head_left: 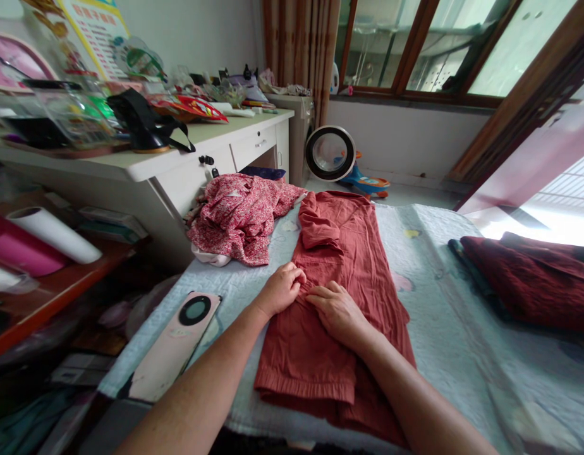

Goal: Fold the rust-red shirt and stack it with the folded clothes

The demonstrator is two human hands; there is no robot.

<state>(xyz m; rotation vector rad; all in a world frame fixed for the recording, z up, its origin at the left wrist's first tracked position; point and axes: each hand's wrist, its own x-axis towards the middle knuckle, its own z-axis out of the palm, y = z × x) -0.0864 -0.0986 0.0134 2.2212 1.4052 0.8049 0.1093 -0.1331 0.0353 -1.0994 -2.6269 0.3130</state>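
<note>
Spread across the pale bed cover (444,297), a rust-red garment (339,265) is laid lengthwise. Its middle is pinched by the curled left hand (281,289), while the right hand (338,309) is pressed flat on it alongside. A floral garment (239,215) is heaped to the left, a phone (176,344) nearer.

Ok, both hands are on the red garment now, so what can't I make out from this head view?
- Red garment: the part under the left hand and right hand is covered, so any grip on the fabric is unclear.
- Its near hem is hidden behind the right forearm.
- Phone: lies back up, screen hidden.
- Dark red cloth: cut off by the right edge.
- Poster text: too small to read.
</note>
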